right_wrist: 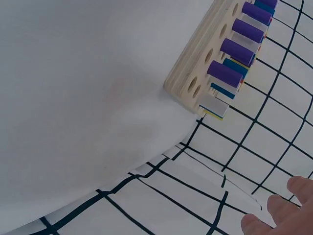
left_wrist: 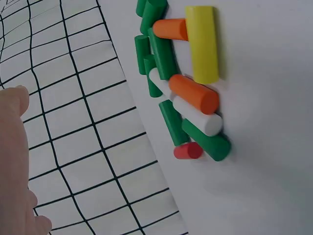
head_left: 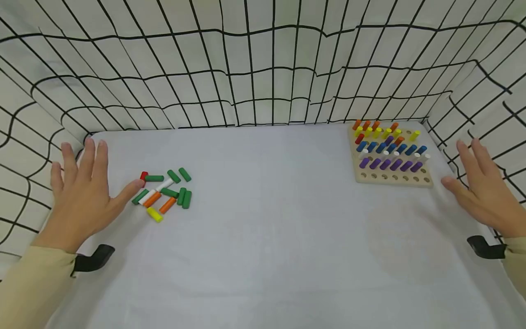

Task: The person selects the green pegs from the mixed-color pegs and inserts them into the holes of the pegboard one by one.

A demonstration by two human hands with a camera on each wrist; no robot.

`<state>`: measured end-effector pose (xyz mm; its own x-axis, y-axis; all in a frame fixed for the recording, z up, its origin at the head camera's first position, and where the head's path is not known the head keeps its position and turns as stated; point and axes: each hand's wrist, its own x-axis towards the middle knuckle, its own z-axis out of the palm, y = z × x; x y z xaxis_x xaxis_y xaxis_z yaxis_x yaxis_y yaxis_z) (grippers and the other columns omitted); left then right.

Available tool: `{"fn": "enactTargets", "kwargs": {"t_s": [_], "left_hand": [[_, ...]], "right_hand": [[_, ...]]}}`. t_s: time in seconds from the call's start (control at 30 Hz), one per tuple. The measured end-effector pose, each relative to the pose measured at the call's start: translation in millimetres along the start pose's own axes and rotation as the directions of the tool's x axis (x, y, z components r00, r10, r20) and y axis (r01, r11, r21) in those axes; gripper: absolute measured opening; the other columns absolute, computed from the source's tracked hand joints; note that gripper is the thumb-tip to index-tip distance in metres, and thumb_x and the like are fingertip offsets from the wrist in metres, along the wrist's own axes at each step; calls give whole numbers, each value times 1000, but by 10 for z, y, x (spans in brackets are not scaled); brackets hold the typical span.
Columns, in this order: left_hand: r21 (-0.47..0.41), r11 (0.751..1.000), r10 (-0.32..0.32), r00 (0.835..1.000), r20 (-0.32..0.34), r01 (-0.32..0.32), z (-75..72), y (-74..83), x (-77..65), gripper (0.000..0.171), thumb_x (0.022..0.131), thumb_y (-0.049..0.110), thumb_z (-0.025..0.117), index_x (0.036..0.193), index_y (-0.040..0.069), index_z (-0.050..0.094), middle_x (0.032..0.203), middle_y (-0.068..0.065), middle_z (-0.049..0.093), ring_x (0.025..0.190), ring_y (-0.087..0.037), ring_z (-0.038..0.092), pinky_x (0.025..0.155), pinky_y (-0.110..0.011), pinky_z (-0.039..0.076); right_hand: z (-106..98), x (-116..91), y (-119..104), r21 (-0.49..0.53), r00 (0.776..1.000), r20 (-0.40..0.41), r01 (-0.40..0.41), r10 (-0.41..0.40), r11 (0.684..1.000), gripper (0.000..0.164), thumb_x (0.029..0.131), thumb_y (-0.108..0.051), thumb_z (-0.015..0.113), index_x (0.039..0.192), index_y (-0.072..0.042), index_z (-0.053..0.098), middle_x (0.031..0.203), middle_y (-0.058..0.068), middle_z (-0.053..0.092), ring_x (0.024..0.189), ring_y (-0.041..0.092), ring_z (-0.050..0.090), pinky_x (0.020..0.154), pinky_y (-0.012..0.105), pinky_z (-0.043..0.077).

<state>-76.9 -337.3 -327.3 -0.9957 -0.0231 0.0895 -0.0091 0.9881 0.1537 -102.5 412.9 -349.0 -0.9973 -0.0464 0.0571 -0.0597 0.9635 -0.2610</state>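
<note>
My left hand (head_left: pixel 84 194), fingers spread and straight, hovers at the left of the table and holds nothing. Beside its thumb lies a loose pile of coloured pegs: several green pegs (head_left: pixel 186 199), a yellow peg (left_wrist: pixel 202 45), orange pegs (left_wrist: pixel 194 94), white pegs (left_wrist: pixel 197 116) and a red peg (left_wrist: pixel 188 151). At the far right my right hand (head_left: pixel 485 192) is held out with extended fingers, also holding nothing. Close to its left stands a wooden pegboard (head_left: pixel 394 180) with rows of upright pegs in purple, white, blue, yellow, orange and red. Its front row shows bare holes.
A white cloth (head_left: pixel 267 214) covers the table. Black-and-white grid fabric (head_left: pixel 255 64) rises as a wall along the back and both sides. Dark wrist mounts (head_left: pixel 94 258) sit at both sleeves.
</note>
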Motion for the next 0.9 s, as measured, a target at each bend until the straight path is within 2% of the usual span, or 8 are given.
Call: {"fn": "enactTargets", "kwargs": {"t_s": [0.2, 0.47, 0.6, 0.9], "left_hand": [[-5, 999, 39, 999, -12, -39, -26, 189, 159, 108, 97, 71, 47, 166, 9, -8, 174, -12, -19, 156, -41, -33, 124, -74, -16], [35, 997, 66, 996, 59, -68, -11, 407, 331, 105, 98, 76, 39, 165, 14, -13, 172, -9, -25, 155, -41, -36, 124, -72, -20], [52, 994, 89, 994, 62, -92, -7, 542, 415, 104, 98, 78, 36, 166, 16, -12, 173, -9, -24, 156, -41, -35, 125, -72, -19], [62, 987, 143, 986, 86, -149, 127, 873, 554, 103, 96, 81, 34, 166, 21, -11, 174, -6, -21, 157, -37, -34, 126, -71, -17]], "right_hand": [[-6, 100, 10, 11, 1000, 12, -2, 2, 1000, 90, 107, -61, 36, 166, -13, -11, 172, 17, -24, 158, 53, -14, 120, 80, -3], [-37, 241, 64, 16, 1000, -11, -14, 14, 1000, 88, 107, -63, 30, 166, -10, -9, 172, 17, -23, 159, 52, -14, 123, 77, -4], [-41, 286, 75, 9, 1000, -13, -14, 14, 1000, 87, 107, -65, 27, 166, -13, -8, 172, 17, -24, 159, 50, -16, 123, 77, -4], [10, 387, 107, -5, 1000, 10, -3, 4, 1000, 85, 105, -68, 27, 166, -20, -7, 171, 14, -26, 159, 45, -22, 121, 79, -8]]}}
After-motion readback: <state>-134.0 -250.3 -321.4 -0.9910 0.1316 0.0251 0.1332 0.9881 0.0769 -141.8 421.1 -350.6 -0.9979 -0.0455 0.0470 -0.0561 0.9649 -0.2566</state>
